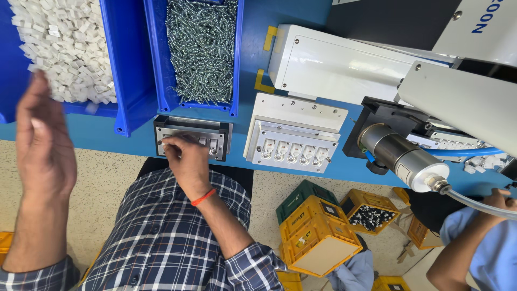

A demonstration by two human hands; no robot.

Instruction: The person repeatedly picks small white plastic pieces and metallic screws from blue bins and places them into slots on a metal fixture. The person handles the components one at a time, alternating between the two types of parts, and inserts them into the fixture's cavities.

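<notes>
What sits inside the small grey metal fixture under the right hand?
The grey metal fixture shows two small white parts at its right end; the right hand covers its left slots, so their contents are hidden.

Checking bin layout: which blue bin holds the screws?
The right-hand blue bin, above the right hand, is full of grey screws; the left one holds white plastic pieces.

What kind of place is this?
Likely a small-parts assembly station in a factory: blue bins of screws and white plastic pieces, metal fixtures on the blue bench, yellow crates below.
</notes>
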